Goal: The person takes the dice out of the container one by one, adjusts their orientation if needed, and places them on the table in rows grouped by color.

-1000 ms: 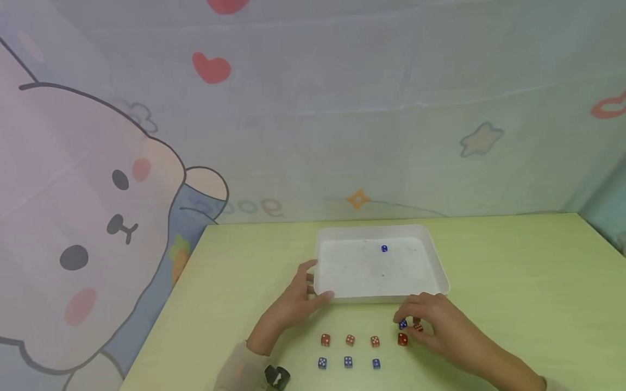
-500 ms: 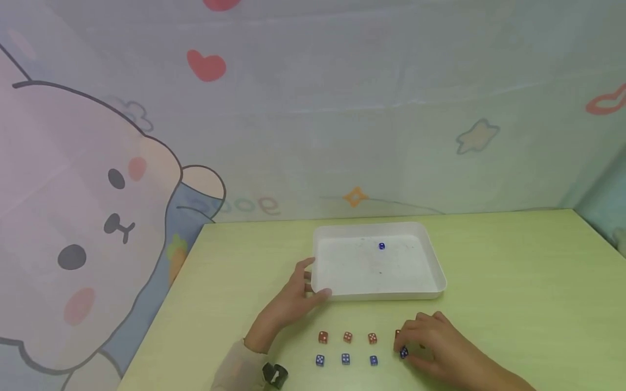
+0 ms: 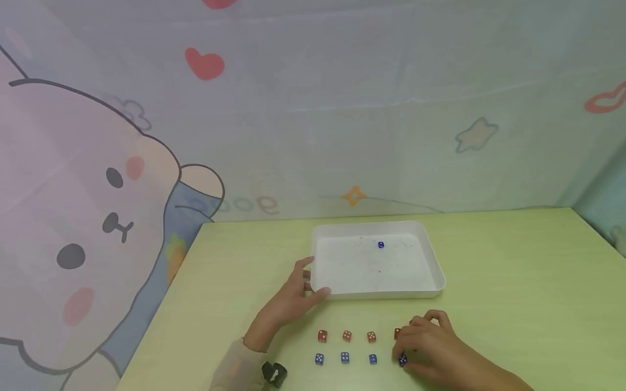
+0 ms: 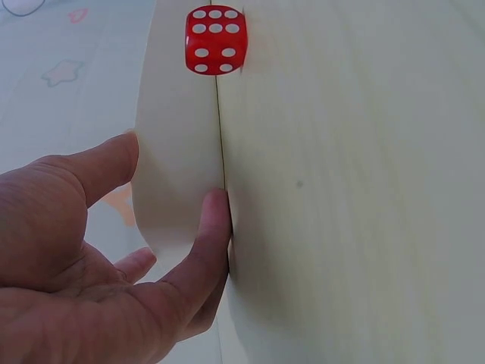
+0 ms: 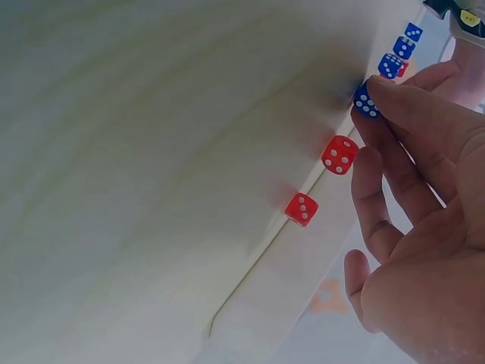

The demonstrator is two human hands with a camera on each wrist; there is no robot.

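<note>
My right hand pinches a blue die between thumb and fingertips, at the right end of a row of blue dice. A red die sits beside the fingertips, and another red die lies farther off; in the head view the hand hides that one. My left hand holds the near left corner of a white tray, thumb at the front rim and fingers along the left side. Inside the tray lies one blue die. In the left wrist view a red die shows near the tray wall.
In front of the tray, red dice form a row, with blue dice lined up nearer. All stand on a pale green table. Behind it hangs a printed cloth. A black wrist strap is near the left sleeve.
My right hand has carried the blue die from near the tray's front edge toward me, to the end of the blue row. The left hand stays at the tray corner.
</note>
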